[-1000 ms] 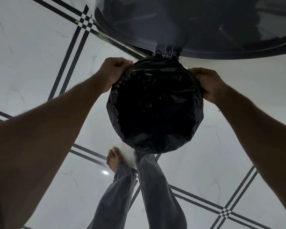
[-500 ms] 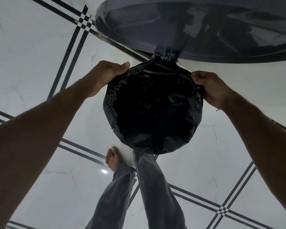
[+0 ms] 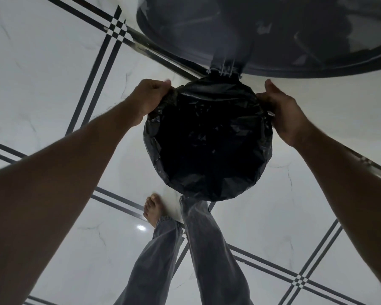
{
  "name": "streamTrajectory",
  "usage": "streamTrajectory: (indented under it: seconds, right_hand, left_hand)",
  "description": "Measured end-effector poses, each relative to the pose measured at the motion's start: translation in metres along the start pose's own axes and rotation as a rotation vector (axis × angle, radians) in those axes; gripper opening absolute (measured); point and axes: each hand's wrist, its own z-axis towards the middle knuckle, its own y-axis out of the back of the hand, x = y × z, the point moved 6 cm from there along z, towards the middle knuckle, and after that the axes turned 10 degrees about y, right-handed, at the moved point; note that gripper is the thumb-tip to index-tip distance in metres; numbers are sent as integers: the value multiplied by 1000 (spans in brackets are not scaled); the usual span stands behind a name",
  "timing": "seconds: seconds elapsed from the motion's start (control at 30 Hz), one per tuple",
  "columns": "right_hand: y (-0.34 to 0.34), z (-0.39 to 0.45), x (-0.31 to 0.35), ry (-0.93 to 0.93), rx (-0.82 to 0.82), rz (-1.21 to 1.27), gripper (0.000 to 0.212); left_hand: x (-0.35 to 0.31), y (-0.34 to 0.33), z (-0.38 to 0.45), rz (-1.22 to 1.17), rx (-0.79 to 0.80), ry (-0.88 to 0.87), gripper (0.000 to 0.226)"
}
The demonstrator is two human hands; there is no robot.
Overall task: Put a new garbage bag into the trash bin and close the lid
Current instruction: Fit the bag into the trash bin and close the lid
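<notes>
Nearest the camera, two trouser legs (image 3: 185,249) and one bare foot (image 3: 153,209) stand on the tiled floor (image 3: 53,73). The right leg runs in under the near rim of the bin; its foot is hidden, so whether it presses a pedal cannot be told.

The garbage bag (image 3: 207,137) lies inside the trash bin, its edge folded outward over the rim all round. The bin's own wall is entirely covered by black film and cannot be pointed out.

The left hand (image 3: 149,96) grasps the bag edge at the far left of the rim, fingers curled into the film. The right hand (image 3: 283,111) holds the bag edge at the far right, thumb raised; its fingers are partly hidden behind the plastic, so the grip is judged, not plainly seen.

Risks, as judgement:
- The film is thin and creased; a hard pull at the rim could tear it or drag the near fold off.
- The fold looks shallow by the hinge (image 3: 224,70); it may slip into the bin once released.
- If the raised lid (image 3: 262,34) drops while the hands are at the rim, fingers or loose film could be caught.

The bag's interior is too dark to judge its depth or seating. The lid is cut off at the top and right edges.
</notes>
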Motion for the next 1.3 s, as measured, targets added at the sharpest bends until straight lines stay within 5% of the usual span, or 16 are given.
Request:
streamTrajectory:
  seconds: [0.13,0.37,0.53,0.6,0.7,0.9,1.0,1.1,1.2,1.3]
  right_hand:
    - [6,-5,-1,138,25,-43,26]
    - [5,-1,7,147,29,20,22]
    - [1,-2,11,102,120,-10,40]
    - [2,-3,11,90,107,-29,31]
    - [4,-5,9,109,38,-102,12]
    - [23,-31,-9,136,-402,-93,30]
    - [31,-64,-29,94,-608,-233,27]
    - [16,-93,-45,104,-555,-296,21]
    - [5,-103,-54,170,-495,-376,17]
    - [8,-93,-62,108,-561,-148,23]
  left_hand:
    - [-5,1,-8,-6,122,37,79]
    - [-6,12,-8,15,155,-128,11]
    - [0,11,0,-11,89,-78,12]
    - [6,10,1,-71,43,-2,19]
    - [12,6,-1,-84,-14,66,26]
    - [19,8,-31,-213,-72,86,69]
    - [34,3,-45,-140,-8,83,62]
    - [48,0,-52,-193,67,66,27]
    - [52,7,-51,-224,13,21,27]
    - [52,13,-48,-231,-61,35,26]
